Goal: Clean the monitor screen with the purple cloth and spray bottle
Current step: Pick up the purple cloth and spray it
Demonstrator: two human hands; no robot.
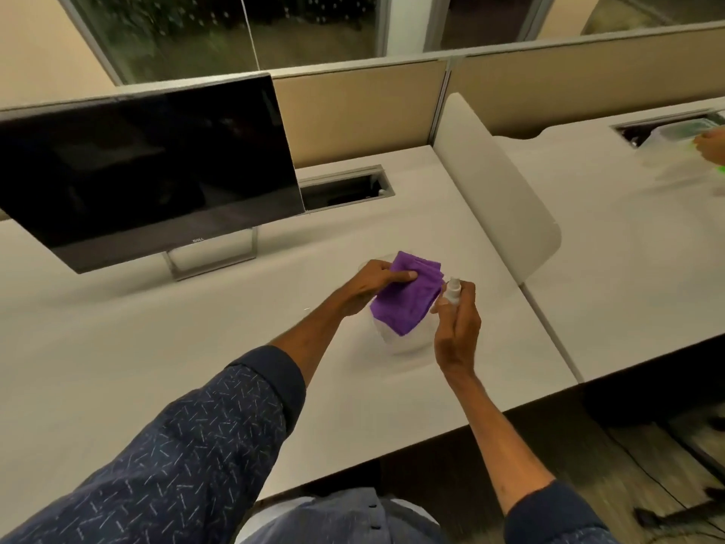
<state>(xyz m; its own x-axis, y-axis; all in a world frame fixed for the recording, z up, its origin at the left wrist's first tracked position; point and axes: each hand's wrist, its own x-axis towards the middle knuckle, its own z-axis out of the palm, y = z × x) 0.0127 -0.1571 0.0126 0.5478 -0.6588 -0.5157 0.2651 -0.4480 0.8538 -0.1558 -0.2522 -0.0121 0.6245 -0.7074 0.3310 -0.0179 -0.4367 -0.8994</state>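
A dark, switched-off monitor (149, 166) stands on its silver stand at the left of the white desk (196, 347). My left hand (368, 284) holds a folded purple cloth (408, 296) above the desk, thumb on top of it. My right hand (459, 327) grips a small white spray bottle (451, 292), upright, with its nozzle right beside the cloth's right edge. Both hands are to the right of the monitor, well apart from the screen.
A white divider panel (498, 182) separates this desk from the neighbouring desk (627, 249). A cable cut-out (345, 190) opens behind the monitor. Another person's hand (710, 147) shows at the far right edge. Beige partition walls run along the back.
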